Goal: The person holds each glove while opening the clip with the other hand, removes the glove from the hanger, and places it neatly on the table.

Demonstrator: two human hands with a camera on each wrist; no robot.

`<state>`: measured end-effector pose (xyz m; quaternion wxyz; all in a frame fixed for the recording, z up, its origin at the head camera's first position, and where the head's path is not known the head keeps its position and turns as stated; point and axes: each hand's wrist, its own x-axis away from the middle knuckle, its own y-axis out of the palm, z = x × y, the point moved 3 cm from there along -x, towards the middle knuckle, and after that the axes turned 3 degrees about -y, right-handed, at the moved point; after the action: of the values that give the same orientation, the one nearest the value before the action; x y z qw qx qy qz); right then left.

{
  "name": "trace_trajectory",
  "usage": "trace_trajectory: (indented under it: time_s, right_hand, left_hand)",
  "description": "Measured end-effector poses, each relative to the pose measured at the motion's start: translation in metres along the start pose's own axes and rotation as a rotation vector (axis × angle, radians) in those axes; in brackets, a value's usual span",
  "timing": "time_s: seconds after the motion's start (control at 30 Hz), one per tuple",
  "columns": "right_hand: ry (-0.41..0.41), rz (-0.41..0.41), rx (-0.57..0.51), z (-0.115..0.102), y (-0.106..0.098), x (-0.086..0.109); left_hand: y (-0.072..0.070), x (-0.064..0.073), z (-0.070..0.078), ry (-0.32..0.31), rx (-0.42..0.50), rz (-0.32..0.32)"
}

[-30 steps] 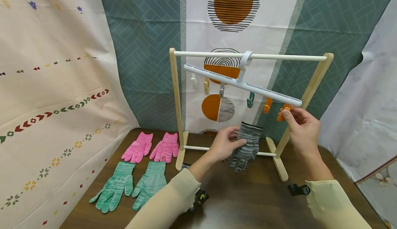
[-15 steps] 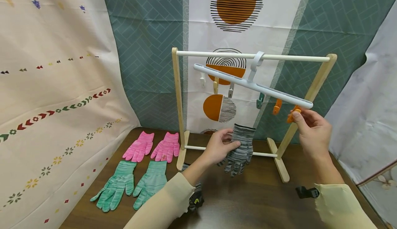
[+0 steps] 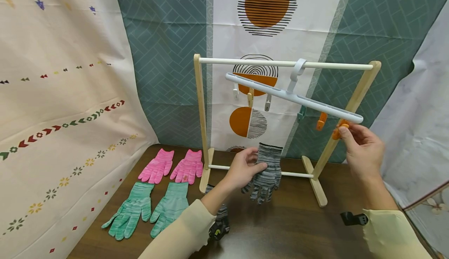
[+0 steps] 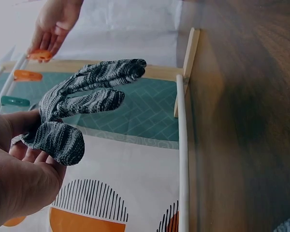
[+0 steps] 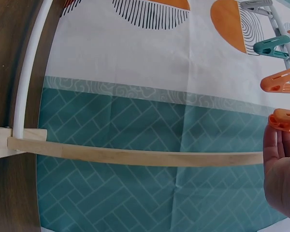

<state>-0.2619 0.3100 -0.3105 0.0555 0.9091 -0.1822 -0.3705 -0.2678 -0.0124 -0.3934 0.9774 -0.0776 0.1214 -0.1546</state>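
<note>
In the head view my left hand (image 3: pixel 244 169) pinches a grey-and-black striped knit glove (image 3: pixel 268 169) near its cuff; the glove hangs fingers down. My right hand (image 3: pixel 366 150) pinches the orange clothespin (image 3: pixel 339 129) at the right end of a white hanger (image 3: pixel 291 95). The hanger hooks over the rack's top bar and slopes down to the right. A second orange clothespin (image 5: pixel 280 79) and a green one (image 5: pixel 271 46) hang beside the held one in the right wrist view. Thumb and fingers grip the glove in the left wrist view.
A wooden rack (image 3: pixel 201 107) with white bars stands on the brown table (image 3: pixel 280 228). At left lie pink gloves (image 3: pixel 188 166) and green gloves (image 3: pixel 172 204). Another grey glove (image 3: pixel 222 212) lies partly hidden under the left forearm. Patterned cloths hang behind and at the sides.
The hanger has slid right along the top bar, with my right hand holding its end clothespin throughout. My left hand has moved the grey glove left and slightly down.
</note>
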Motion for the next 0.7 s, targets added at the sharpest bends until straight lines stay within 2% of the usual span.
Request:
trace_trajectory:
  time_s: [0.23,0.57,0.7]
  right_hand:
    - [-0.03,-0.009,-0.028,0.0,-0.002,-0.001]
    - [-0.033,-0.041,-0.011,0.0,-0.002,-0.001]
    - [-0.025,-0.045,0.01,0.0,-0.002,0.0]
  left_hand:
    - [-0.004,0.006,-0.007,0.0,0.044,-0.022]
    - [-0.011,0.017,-0.019,-0.089,0.039,0.005]
    - [-0.013,0.021,-0.022,-0.099,0.034,0.0]
